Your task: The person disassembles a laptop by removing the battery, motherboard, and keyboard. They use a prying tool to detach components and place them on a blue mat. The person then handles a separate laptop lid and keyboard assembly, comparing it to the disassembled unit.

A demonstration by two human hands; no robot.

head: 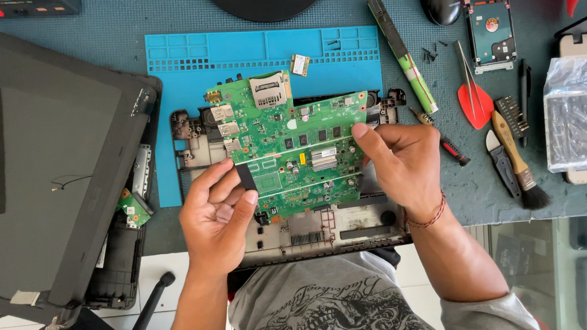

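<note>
A: Board status?
B: Green motherboard, flat, chip-studded, held above grey laptop base on blue ribbed mat.
A: Grip?
B: Left hand pinching near-left edge; right hand clamping right edge, thumb on top.
A: Around?
B: Hard drive, brush, tweezers right; dark lid left.
</note>
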